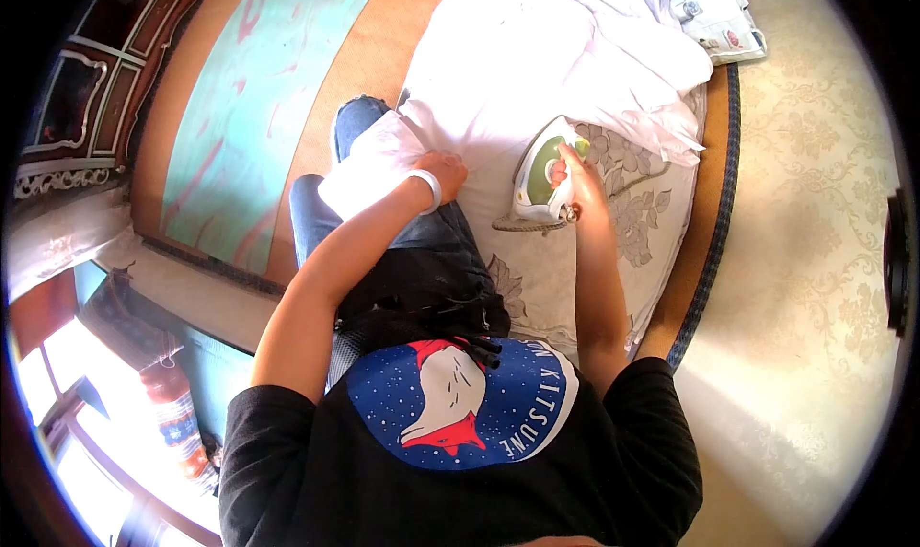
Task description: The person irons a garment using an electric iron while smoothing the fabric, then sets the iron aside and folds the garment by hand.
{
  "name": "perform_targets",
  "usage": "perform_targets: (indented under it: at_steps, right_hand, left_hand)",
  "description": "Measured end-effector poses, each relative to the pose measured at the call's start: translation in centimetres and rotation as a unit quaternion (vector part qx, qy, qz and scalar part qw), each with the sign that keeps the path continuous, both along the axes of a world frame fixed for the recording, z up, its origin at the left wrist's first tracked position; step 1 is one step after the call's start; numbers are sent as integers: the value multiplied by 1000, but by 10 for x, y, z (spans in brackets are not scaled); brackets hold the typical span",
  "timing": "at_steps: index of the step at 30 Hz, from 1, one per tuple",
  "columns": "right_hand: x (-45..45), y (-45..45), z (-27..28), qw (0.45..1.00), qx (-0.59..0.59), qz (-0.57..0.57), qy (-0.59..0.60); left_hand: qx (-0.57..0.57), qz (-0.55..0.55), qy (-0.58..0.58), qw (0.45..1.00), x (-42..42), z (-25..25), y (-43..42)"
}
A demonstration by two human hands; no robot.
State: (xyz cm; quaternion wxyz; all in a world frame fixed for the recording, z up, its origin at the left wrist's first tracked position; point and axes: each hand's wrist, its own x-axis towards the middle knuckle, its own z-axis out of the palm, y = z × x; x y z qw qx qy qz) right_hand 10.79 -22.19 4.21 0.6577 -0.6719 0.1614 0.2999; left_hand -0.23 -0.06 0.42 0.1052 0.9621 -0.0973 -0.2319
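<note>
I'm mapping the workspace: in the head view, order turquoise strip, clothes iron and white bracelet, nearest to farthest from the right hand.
1. Clothes iron: held in the right hand.
2. White bracelet: to that hand's left.
3. Turquoise strip: farther left.

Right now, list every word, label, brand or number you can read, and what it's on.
"KITSUNE", with possibly an accent on the last E: round print on the black T-shirt; the letters before it are partly lost in the folds, so not quoted.
White bag at upper right: printed, too small to read.
Iron: no lettering can be made out.
No numbers can be read.
</note>
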Motion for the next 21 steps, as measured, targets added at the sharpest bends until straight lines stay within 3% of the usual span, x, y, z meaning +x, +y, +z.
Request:
perform_targets:
  at_steps: [8, 21]
  right_hand:
    - [3, -3, -7, 1000, 12, -9, 22]
    - [28, -32, 15, 991, -25, 121, 60]
  left_hand:
    - [-6, 3, -12, 1000, -3, -1, 0]
    - [4, 4, -15, 1000, -6, 8, 1]
